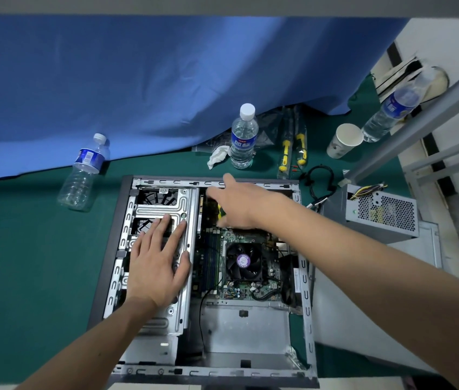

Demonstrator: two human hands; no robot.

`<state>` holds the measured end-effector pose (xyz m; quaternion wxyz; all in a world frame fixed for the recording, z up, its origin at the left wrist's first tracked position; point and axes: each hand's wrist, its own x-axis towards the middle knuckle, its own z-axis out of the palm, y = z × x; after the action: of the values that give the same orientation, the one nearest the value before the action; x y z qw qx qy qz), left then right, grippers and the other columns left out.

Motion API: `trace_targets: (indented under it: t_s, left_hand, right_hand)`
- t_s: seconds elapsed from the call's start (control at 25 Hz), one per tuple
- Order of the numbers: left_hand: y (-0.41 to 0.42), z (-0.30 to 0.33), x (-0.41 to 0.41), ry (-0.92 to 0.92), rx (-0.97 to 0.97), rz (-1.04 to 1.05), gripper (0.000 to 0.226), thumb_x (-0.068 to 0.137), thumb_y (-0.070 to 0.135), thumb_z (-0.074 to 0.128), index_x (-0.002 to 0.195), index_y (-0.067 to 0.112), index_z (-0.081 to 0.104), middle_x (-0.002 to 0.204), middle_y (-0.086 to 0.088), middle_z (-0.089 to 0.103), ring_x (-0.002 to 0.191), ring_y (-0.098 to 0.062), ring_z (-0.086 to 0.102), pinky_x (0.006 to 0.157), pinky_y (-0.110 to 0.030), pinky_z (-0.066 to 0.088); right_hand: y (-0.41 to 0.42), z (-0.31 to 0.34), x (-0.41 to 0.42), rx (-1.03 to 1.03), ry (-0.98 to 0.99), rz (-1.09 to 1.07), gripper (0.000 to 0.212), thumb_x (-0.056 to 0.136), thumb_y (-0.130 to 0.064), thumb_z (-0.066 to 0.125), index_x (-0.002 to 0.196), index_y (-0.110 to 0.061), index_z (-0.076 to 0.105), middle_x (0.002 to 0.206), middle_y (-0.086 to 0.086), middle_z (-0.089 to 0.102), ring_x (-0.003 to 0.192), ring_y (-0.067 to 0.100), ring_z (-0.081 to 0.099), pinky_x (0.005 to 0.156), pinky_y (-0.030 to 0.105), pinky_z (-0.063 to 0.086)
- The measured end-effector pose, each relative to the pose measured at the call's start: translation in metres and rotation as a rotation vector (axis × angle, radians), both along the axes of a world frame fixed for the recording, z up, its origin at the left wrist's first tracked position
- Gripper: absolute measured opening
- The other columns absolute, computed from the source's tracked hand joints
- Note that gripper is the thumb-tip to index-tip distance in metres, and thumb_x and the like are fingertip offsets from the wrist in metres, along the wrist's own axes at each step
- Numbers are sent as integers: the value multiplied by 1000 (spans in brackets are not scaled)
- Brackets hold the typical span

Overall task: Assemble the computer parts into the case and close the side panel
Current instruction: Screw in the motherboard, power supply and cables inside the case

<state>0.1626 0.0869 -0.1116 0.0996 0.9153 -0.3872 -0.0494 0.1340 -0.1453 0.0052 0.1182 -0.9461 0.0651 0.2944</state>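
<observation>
Left hand (156,263) flat on the drive cage (163,209), fingers straight, holding nothing. Right hand (239,205) grips a yellow screwdriver (220,211), prob driving a mobo (239,266) screw; keep it vertical, case (101,277) braced.

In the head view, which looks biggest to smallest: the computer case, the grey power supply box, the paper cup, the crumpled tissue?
1. Computer case
2. Power supply box
3. Paper cup
4. Tissue

The case lies nearest the camera, but the order looks clear.

Both forearms are bare right up to the frame's edge, no sleeves showing. The left hand (156,266) and right hand (239,205) wear nothing: bare wrists, bare fingers.
</observation>
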Motion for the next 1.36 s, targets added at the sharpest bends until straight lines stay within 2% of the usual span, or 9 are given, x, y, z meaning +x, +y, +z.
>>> trace_targets:
  t_s: [0.12,0.36,0.52,0.76,0.92,1.04,1.12,1.2,1.36]
  left_hand:
    - [-1,0,1,3,3,3,60,92,46,34,150,29,38,158,-7,30,147,-25,24,116,-47,22]
    - [0,1,0,7,5,5,60,92,46,34,150,29,39,158,-6,31,146,-25,25,116,-46,21]
    - [0,0,0,-2,5,1,60,92,46,34,150,30,36,157,-6,31,146,-24,25,116,-45,19]
    - [-1,0,1,1,10,4,60,93,47,33,150,30,36,157,-6,31,146,-24,25,116,-47,21]
    - [-1,1,0,0,12,5,60,93,47,33,150,30,36,157,-6,31,146,-24,24,116,-46,20]
    - [-2,2,0,9,10,5,60,93,47,32,151,29,36,158,-7,31,146,-25,24,117,-46,19]
    - [-1,3,-1,19,10,6,61,93,47,32,151,29,36,158,-8,30,147,-25,24,117,-47,19]
    - [-2,4,-1,18,14,6,61,93,48,31,151,29,36,158,-8,30,147,-25,23,117,-47,19]
    - [-1,4,-1,22,9,6,61,93,47,32,150,28,37,158,-8,30,147,-25,23,118,-46,17]
  right_hand:
    - [5,4,-5,-83,-156,187,31,89,3,51,116,-13,55,104,8,40,83,33,54,58,35,32]
    - [16,-11,-16,-259,-286,110,29,82,4,54,108,-8,51,107,13,49,74,30,54,60,37,32]
    - [12,-24,-14,-298,-340,104,15,97,-16,50,110,-9,51,102,11,55,64,27,50,54,35,29]
    - [10,-36,-13,-352,-394,73,34,105,-42,35,95,-13,49,84,2,66,61,24,50,51,30,30]
    - [13,-33,-8,-387,-325,-56,46,104,-48,35,73,-16,45,60,-5,39,63,21,49,45,26,22]
    - [5,-31,-12,-325,-218,-94,33,102,-44,43,103,-11,47,85,4,45,71,27,51,49,32,29]
    - [-4,-26,-16,-178,-149,-96,27,99,-21,49,120,-10,37,104,12,43,71,32,51,55,37,35]
    - [-5,-23,-19,-110,-171,-13,29,93,-7,49,120,-11,37,97,11,41,73,33,55,56,37,36]
    - [16,-21,-17,-191,-287,22,27,99,-37,51,105,-11,53,95,8,66,90,31,65,62,34,35]
